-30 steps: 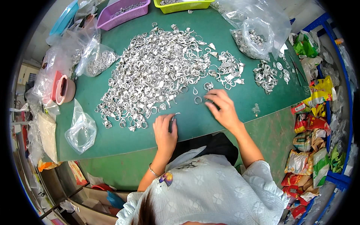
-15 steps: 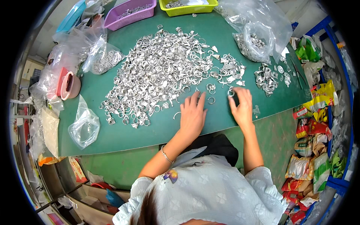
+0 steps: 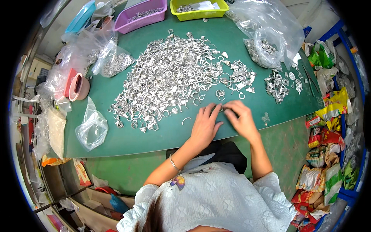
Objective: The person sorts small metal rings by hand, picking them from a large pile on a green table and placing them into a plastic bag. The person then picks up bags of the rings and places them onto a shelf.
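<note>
A large heap of silvery metal rings (image 3: 166, 73) covers the middle of the green table. Close to its near right edge, my left hand (image 3: 205, 125) lies low over the tabletop, fingers stretched forward and thumb apart. My right hand (image 3: 243, 120) comes in from the right with bent fingers, its index finger and thumb closing around a small ring (image 3: 221, 110) that is partly hidden. The left index fingertip reaches this same ring. Just beyond lies a single ornate ring (image 3: 220, 94), and a curved piece (image 3: 186, 120) rests left of my left hand.
Smaller groups of metal pieces (image 3: 276, 87) lie to the right, near a clear bag of rings (image 3: 266, 54) and tweezers (image 3: 309, 79). Purple (image 3: 141, 17) and yellow-green (image 3: 199, 14) baskets stand at the far edge. At left are a pink cup (image 3: 80, 89) and a clear bag (image 3: 92, 131).
My right hand has moved left and nearer, leaving a ring piece at the small group's edge. My left hand has shifted slightly right and nearer, so both hands now meet at one ring.
</note>
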Demonstrator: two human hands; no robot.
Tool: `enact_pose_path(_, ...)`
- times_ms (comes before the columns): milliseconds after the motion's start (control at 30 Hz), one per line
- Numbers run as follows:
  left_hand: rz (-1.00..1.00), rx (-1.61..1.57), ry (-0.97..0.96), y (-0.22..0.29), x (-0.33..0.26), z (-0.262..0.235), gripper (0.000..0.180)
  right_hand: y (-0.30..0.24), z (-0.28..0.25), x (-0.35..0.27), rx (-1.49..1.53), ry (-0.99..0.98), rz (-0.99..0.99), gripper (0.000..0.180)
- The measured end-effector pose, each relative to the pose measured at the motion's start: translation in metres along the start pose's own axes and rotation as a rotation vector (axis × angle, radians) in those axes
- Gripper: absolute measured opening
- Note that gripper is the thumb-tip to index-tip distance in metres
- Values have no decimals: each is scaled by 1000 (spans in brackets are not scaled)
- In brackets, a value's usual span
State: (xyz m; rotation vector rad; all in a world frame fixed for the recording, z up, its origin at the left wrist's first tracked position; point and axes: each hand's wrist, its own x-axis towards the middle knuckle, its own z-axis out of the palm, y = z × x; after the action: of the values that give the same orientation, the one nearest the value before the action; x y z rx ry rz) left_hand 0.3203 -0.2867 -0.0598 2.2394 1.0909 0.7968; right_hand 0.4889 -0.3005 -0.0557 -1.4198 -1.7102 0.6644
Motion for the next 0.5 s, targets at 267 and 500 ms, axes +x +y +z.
enact_pose_path(267,-1,-21,-8,-14,-11,8,18,11,6,35,-362,33,-141,38)
enact_pose_path(500,-66,-84,161,-19,-8,5,20,34,-11,30,100,245,141,29)
